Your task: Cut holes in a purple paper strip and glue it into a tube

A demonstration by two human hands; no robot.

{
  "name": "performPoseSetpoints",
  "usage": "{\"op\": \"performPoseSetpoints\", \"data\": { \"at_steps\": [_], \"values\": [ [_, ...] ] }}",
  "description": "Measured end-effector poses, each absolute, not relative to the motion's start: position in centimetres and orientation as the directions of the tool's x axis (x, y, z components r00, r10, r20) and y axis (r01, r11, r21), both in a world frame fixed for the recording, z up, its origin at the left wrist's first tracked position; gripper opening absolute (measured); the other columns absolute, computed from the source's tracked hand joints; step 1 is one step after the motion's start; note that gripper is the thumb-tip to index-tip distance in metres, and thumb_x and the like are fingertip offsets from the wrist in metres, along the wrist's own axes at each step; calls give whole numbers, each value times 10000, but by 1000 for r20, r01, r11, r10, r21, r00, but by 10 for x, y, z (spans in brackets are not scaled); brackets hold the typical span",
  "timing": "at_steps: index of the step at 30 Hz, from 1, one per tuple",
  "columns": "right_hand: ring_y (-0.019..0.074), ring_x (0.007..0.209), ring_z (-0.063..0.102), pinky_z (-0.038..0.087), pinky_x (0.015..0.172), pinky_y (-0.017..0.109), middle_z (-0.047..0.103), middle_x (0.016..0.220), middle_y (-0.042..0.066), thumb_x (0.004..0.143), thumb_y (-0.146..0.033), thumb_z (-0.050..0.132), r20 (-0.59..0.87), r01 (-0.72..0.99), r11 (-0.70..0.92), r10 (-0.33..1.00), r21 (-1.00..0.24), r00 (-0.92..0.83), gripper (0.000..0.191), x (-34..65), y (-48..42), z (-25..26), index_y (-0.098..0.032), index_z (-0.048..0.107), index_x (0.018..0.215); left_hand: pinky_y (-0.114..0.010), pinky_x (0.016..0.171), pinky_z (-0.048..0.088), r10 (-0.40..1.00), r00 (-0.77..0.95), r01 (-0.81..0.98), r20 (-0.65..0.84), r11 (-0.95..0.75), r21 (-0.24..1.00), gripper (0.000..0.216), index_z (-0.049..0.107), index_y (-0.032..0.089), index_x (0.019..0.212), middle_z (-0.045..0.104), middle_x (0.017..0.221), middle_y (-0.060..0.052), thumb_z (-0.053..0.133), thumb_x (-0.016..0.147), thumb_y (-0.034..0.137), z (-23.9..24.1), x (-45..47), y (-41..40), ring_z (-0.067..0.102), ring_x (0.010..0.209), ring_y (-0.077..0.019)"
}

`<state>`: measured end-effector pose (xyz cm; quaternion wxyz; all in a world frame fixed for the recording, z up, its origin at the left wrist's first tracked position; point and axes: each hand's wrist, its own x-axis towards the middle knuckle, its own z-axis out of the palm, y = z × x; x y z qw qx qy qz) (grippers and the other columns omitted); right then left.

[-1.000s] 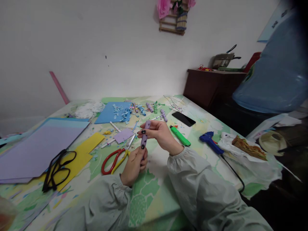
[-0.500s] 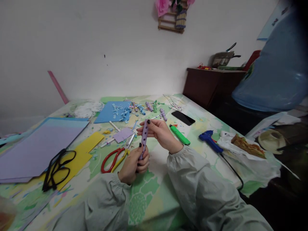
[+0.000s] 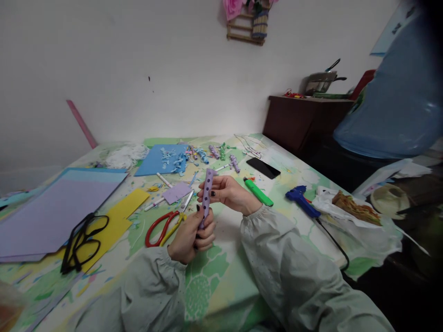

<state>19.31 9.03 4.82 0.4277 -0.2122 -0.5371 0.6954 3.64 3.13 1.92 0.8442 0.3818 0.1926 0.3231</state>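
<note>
Your left fingers (image 3: 207,229) grip the lower end of a purple dotted strip (image 3: 207,188), nearly upright at the centre of the head view; your right fingers (image 3: 223,184) hold its middle, thumb at its right edge. On the worktop (image 3: 229,230), scissors (image 3: 175,214) lie left of centre, near your left fingers; a green tool (image 3: 260,192) lies right of centre, a blue glue gun (image 3: 304,203) farther right.

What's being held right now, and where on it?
A purple dotted strip: the left hand grips its lower end, the right hand holds it around the middle.
</note>
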Motion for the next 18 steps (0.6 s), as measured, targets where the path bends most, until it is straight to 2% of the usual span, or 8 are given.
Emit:
{"op": "performPoseSetpoints", "data": {
  "at_steps": [6, 12, 18],
  "values": [
    [158, 674, 696, 551, 719, 302, 723, 714, 33, 588, -259, 831, 177, -402, -64, 828, -913, -532, 320, 190, 92, 43, -138, 693, 850, -113, 304, 146, 682, 726, -381, -85, 502, 776, 479, 361, 200, 626, 188, 437, 122, 589, 807, 580, 19, 36, 29, 61, 337, -20],
    [160, 632, 684, 550, 678, 302, 711, 667, 28, 503, -307, 871, 158, -379, -42, 863, -925, -480, 393, 187, 89, 47, -130, 700, 809, -119, 295, 157, 704, 701, -353, -113, 480, 803, 532, 351, 201, 609, 203, 422, 127, 626, 739, 636, 22, 36, 26, 80, 328, -16],
    [134, 609, 661, 555, 667, 297, 705, 655, 26, 602, -393, 813, 148, -285, 44, 922, -958, -357, 323, 178, 81, 46, -119, 738, 756, -123, 310, 158, 872, 483, -398, -77, 297, 868, 522, 367, 195, 626, 247, 430, 126, 599, 762, 642, 17, 37, 32, 131, 322, -14]
  ]
}}
